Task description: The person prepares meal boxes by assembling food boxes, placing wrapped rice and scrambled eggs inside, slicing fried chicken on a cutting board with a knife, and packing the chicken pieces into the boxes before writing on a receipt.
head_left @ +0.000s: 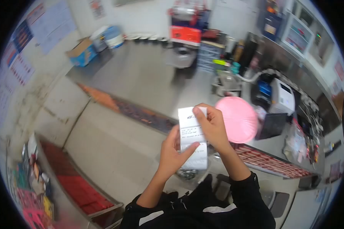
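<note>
A long white paper slip (192, 133) with dark print is held up in front of my body, over the gap beside the metal counter. My left hand (174, 152) grips its lower left part, thumb across the front and fingers behind. Higher up, my right hand (211, 124) pinches the slip's right side, its thumb on the top section near large dark lettering. The smaller print is too blurred to read. Just right of my right hand lies a round pink lid (237, 119) on the counter.
The metal counter (141, 72) carries a blue carton (82, 53), a clear container (180, 57), a white printer (283, 96) and a dark tablet-like panel (271, 126). At lower left stands a rack with red panels (78, 194). Dark stools are near the floor at lower right.
</note>
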The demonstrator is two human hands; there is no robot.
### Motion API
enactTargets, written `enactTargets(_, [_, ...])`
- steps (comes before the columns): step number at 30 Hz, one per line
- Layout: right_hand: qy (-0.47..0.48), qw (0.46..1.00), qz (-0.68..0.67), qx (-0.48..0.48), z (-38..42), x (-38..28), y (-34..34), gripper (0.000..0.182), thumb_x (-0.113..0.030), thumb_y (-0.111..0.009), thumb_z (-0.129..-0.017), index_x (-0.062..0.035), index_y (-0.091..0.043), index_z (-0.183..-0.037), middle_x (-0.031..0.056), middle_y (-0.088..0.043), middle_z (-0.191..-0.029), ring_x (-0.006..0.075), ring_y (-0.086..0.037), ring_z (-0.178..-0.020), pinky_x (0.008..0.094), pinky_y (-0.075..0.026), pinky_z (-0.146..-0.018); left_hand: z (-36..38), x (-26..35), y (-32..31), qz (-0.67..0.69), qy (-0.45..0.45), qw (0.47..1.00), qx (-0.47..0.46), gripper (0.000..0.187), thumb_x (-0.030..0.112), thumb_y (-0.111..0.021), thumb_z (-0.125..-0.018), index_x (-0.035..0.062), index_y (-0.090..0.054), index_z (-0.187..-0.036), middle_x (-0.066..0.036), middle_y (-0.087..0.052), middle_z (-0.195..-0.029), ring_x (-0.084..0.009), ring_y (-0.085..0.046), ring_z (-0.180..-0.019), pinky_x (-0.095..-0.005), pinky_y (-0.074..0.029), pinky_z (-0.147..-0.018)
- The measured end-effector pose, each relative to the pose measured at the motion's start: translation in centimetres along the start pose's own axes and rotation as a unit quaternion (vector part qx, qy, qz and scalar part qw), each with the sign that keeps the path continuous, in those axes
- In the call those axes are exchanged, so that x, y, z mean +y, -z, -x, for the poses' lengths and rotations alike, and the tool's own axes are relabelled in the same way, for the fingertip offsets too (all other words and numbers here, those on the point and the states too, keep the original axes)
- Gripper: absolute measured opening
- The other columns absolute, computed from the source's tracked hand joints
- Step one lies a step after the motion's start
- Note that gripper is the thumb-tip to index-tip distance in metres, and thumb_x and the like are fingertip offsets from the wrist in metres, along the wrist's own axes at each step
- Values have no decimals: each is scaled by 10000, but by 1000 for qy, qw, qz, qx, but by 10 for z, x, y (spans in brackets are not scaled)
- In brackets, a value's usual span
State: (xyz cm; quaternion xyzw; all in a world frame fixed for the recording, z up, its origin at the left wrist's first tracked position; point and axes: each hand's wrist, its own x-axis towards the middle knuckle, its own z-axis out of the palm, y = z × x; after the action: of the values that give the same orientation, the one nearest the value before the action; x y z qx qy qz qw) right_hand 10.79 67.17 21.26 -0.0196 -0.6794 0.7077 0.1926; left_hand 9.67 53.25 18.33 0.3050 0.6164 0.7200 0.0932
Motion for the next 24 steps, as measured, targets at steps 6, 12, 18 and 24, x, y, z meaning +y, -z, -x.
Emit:
enactTargets(6, [23, 998, -40, -32, -16, 16, -233, 210, -163, -545, -886, 38, -605, -888, 22, -606, -676, 44, -535, -577, 211, -415, -500, 115, 41, 195, 67, 135, 985, 80, 381, -56, -570, -809, -45, -460, -1173, -85, -606, -1031, -112, -582, -918, -243, -465, -808])
enactTargets(12, [91, 994, -10, -65, -23, 23, -381, 163, -118, -573, -852, 38, -599, -892, 43, -616, -682, 49, -546, -592, 209, -414, -513, 181, 57, 295, 41, 119, 979, 162, 363, -38, -579, -811, -39, -482, -1161, -72, -610, -1018, -103, -578, -916, -240, -465, -800])
enactTargets(18, [169, 977, 48, -125, -45, 41, -476, 135, -90, -563, -863, 6, -583, -955, 25, -603, -682, 27, -516, -584, 198, -381, -484, 192, 69, 358, 6, 97, 967, 237, 377, -34, -585, -808, -18, -483, -1171, -64, -600, -1035, -98, -570, -925, -234, -457, -808])
enactTargets(24, [220, 951, 84, -201, -88, 73, -593, 167, -132, -579, -838, -19, -584, -962, 81, -616, -754, 144, -550, -597, 266, -401, -521, 184, 54, 459, 5, 93, 944, 316, 371, -40, -584, -808, -26, -483, -1165, -71, -599, -1049, -109, -575, -930, -244, -460, -823])
